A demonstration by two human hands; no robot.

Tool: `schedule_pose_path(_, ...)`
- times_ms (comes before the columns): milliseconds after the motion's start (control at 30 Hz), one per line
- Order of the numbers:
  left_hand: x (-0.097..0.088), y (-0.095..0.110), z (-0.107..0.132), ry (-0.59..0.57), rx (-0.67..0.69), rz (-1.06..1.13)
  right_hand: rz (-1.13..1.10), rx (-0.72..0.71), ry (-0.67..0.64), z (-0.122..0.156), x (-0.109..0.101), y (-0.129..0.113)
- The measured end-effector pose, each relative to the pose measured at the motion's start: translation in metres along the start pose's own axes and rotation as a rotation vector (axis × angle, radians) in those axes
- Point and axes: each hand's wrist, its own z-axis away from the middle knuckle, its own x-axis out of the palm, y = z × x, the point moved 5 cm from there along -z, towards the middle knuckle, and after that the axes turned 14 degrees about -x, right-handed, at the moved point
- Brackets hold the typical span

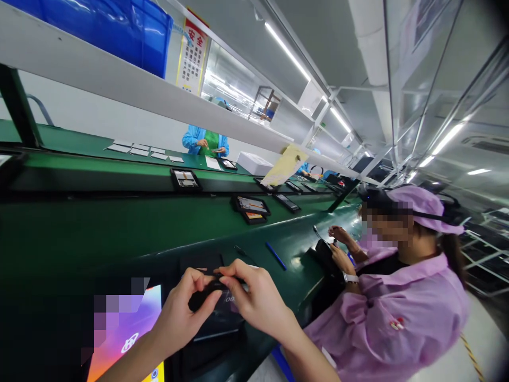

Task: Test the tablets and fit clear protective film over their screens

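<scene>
My left hand and my right hand meet at the front of the bench. Their fingers and thumbs pinch a small black part between them, mostly hidden by the fingertips. Its exact kind does not show. Beneath the hands lies a flat black item with pale lettering, partly covered by them. To the left, a tablet with a lit purple-orange screen sits beside my left forearm. A blue pen rests on the green mat just beyond my right hand.
A co-worker in a pink coat sits close on the right, handling a black item. Black-framed devices lie along the green line ahead. A white shelf beam crosses above, with a yellow paper hanging from it. Another person stands across the line.
</scene>
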Motion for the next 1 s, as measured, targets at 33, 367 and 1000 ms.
schedule_pose_path(33, -0.002, 0.001, -0.001, -0.036, 0.002, -0.014, 0.005, 0.004, 0.000, -0.001, 0.000, 0.000)
schedule_pose_path(367, -0.033, 0.004, -0.017, -0.147, -0.138, -0.115, 0.069, 0.009, -0.014, -0.007, -0.001, 0.005)
schedule_pose_path(1000, -0.101, -0.007, -0.036, 0.190, -0.204, -0.348, 0.201, -0.121, -0.201, -0.008, 0.005, 0.030)
